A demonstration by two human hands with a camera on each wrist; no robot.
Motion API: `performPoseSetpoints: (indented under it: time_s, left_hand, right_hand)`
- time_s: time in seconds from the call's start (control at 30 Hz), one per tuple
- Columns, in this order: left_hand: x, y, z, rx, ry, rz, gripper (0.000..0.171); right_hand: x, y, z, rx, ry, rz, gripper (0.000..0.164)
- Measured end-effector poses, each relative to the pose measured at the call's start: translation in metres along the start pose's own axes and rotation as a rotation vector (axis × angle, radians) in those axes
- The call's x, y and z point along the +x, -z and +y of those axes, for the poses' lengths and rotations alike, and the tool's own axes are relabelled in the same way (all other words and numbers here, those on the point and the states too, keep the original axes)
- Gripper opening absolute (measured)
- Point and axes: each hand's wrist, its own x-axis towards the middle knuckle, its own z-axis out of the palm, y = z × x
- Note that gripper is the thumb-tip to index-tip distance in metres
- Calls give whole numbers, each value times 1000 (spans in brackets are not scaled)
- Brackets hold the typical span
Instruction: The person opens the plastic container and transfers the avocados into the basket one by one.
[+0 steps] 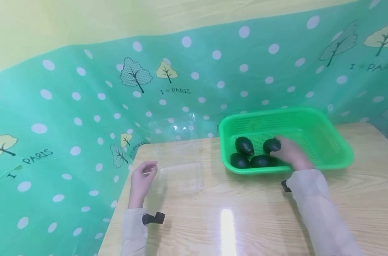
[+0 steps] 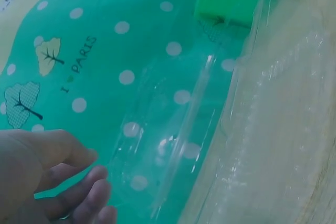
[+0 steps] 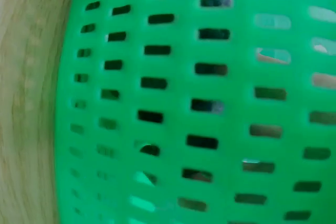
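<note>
In the head view my right hand [image 1: 291, 153] reaches over the near rim of a green plastic basket [image 1: 336, 161] and grips a dark avocado [image 1: 271, 145], thumb and fingers around its right side. Several other avocados [image 1: 244, 145] lie at the basket's left end. The right wrist view is filled by the perforated basket wall [image 3: 178, 98], which hides the hand. My left hand [image 1: 142, 181] is raised beside a clear plastic clamshell box [image 1: 181, 177], fingers loosely bent with nothing between them. Its clear lid [image 2: 173, 150] stands up at the back.
The box and basket stand on a light wood-grain table [image 1: 245, 209], the box left of the basket. A green dotted cloth [image 1: 168, 103] hangs right behind them and along the left side. Black wrist straps [image 1: 153, 218] sit on both sleeves.
</note>
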Motion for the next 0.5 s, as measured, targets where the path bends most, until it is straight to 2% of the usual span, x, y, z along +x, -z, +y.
performPoseSetpoints:
  time_s: [0.27,0.5]
  left_hand:
    - [-9,-14,22,-50,-105,-1,22]
    - [-21,-24,48,-61,-215,-35,18]
  right_hand:
    - [-8,13,-9,-76,-19,-39,69]
    - [-27,24,-26,-141,43,55,55]
